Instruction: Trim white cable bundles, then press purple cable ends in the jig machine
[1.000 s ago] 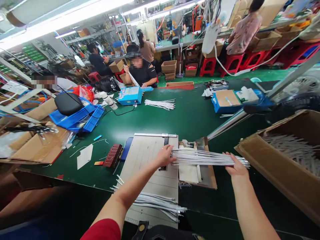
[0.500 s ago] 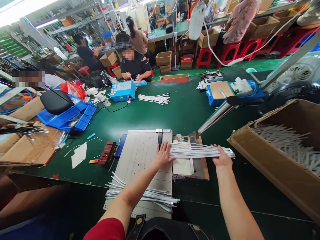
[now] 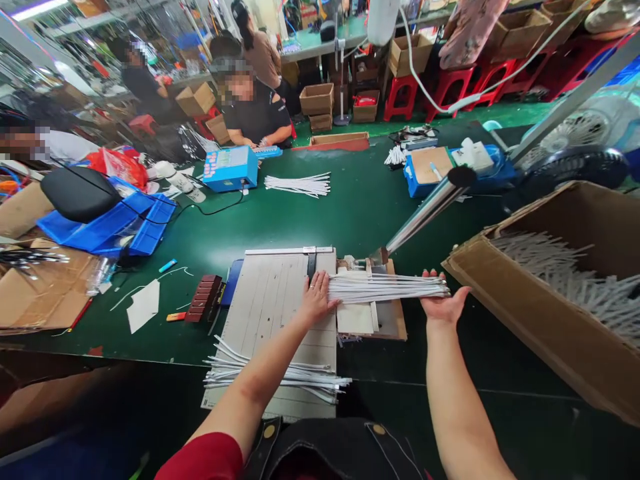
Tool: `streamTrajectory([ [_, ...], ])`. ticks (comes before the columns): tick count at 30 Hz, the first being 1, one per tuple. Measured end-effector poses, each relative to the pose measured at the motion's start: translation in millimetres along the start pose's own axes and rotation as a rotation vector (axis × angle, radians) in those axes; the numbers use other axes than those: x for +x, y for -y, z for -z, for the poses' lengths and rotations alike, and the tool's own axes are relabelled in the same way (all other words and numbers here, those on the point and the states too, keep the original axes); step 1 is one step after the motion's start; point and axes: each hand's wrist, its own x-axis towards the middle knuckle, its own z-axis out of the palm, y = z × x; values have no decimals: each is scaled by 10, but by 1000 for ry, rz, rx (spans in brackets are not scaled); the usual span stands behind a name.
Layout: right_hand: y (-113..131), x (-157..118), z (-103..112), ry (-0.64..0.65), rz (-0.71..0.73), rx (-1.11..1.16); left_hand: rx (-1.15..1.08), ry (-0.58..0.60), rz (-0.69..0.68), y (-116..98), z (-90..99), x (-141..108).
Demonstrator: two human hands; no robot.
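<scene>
A bundle of long white flat cables [image 3: 385, 287] lies across the right edge of a paper cutter board [image 3: 270, 313]. My left hand [image 3: 317, 299] rests flat over the bundle's left end, fingers stretched out. At the other end my right hand [image 3: 443, 300] is open, palm against the cable tips and thumb spread to the right. The cutter's metal lever arm [image 3: 425, 217] stands raised behind the bundle. More white cables [image 3: 280, 380] lie loose across the near part of the board, partly under my left forearm.
A large carton [image 3: 520, 313] of white cables stands at the right. Another cable bundle [image 3: 299, 184] and a blue device [image 3: 231, 168] lie farther back on the green table [image 3: 210, 233]. Blue trays [image 3: 150, 227] sit at the left. A co-worker [image 3: 260, 113] sits opposite.
My right hand has opened from its hold around the cables' right end and turned its palm to the tips. My left hand stays on the bundle. The whole view has shifted slightly.
</scene>
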Motion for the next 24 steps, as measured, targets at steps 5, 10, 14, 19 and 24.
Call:
streamTrajectory([
  [5,54,44,47,53,40,-21,-406,-125,193,187,103,40],
  [10,45,99,137,83,53,-72,-534,-261,565,582,290,32],
  [14,61,59,120,72,51,-49,-524,-200,616,629,376,84],
  [19,72,-59,61,47,61,-54,-349,-14,568,430,449,229],
  [24,82,-90,120,58,94,-64,-215,51,491,279,482,287],
])
